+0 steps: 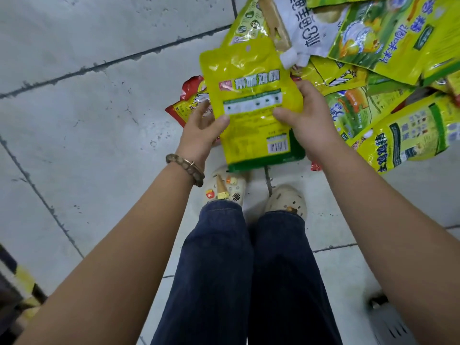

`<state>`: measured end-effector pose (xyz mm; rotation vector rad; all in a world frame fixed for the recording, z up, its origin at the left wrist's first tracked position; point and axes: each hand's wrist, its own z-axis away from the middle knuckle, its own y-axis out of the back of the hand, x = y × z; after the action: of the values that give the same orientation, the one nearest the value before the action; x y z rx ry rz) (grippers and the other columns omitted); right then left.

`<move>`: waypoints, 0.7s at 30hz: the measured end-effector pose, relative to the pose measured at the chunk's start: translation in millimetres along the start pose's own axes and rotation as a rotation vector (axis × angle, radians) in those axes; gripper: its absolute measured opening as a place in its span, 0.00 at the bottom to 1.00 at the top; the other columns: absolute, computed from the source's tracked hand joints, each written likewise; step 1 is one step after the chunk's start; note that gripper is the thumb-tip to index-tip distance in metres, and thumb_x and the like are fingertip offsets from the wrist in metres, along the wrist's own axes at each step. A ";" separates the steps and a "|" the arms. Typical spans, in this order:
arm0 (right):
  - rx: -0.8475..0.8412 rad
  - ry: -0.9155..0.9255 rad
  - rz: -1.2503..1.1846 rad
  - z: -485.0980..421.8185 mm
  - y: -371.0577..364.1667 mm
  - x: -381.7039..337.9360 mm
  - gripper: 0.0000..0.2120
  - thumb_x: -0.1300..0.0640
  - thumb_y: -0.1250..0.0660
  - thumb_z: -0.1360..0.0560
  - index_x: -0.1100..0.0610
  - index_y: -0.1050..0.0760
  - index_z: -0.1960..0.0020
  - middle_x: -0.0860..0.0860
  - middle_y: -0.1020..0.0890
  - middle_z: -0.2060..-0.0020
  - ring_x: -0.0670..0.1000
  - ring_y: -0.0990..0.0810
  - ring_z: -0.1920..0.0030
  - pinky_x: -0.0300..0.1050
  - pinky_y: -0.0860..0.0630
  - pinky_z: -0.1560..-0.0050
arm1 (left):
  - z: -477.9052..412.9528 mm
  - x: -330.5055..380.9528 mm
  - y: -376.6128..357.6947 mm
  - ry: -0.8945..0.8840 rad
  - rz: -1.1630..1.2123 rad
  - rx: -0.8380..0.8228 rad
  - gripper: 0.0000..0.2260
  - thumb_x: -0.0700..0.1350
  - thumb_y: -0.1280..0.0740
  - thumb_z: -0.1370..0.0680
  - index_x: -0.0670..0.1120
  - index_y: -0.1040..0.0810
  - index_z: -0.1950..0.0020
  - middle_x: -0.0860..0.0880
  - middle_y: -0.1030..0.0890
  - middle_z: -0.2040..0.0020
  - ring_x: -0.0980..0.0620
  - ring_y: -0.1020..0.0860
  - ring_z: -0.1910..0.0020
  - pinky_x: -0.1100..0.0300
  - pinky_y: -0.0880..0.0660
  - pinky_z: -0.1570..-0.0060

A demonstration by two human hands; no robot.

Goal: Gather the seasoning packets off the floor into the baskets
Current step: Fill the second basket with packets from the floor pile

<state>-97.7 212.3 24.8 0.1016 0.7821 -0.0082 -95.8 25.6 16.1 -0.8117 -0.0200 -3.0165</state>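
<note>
Right hand (306, 120) pinches the yellow seasoning packet (251, 95) at its right edge; left hand (199, 135), fingers loose, touches the left. Likely light, floppy, slick; edges grip best.

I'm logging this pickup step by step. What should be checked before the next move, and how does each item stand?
1. Right hand grip on yellow packet: ok, thumb on front, fingers round its edge.
2. Left hand grip: cannot tell, thumb touches the front, fingers look spread.
3. Yellow packet off the floor: ok, held above the shoes.
4. Floor cleared: not ok, the pile and a red packet remain.
5. Basket located: cannot tell, only a blurred grey thing at bottom right.
</note>
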 end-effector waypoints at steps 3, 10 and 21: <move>-0.102 -0.048 0.014 15.9 -18.9 -7.2 0.16 0.69 0.32 0.27 0.50 0.30 0.50 0.51 0.21 0.52 0.48 0.20 0.55 0.45 0.20 0.54 | 8.9 -9.8 10.7 0.065 0.182 -0.179 0.25 0.41 0.22 0.37 0.46 0.23 0.43 0.50 0.16 0.50 0.49 0.18 0.50 0.52 0.21 0.52; -0.142 0.378 1.004 -26.7 -66.8 -10.1 0.23 0.58 0.34 0.25 0.55 0.32 0.32 0.55 0.27 0.36 0.56 0.30 0.35 0.50 0.34 0.38 | 19.8 -36.0 50.5 0.040 0.357 0.313 0.11 0.32 0.33 0.27 0.47 0.22 0.52 0.54 0.16 0.62 0.54 0.17 0.60 0.56 0.20 0.57; -0.282 0.612 1.692 -97.8 -102.2 -33.2 0.15 0.58 0.37 0.24 0.58 0.26 0.38 0.61 0.24 0.41 0.61 0.32 0.36 0.56 0.40 0.34 | 16.8 -34.1 68.1 0.132 0.342 0.752 0.20 0.40 0.29 0.27 0.40 0.27 0.36 0.46 0.23 0.46 0.50 0.24 0.50 0.57 0.23 0.50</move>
<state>-194.6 118.8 -29.8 0.4850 1.0829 1.7974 -56.4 -41.7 14.1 -0.4681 -0.8512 -2.4199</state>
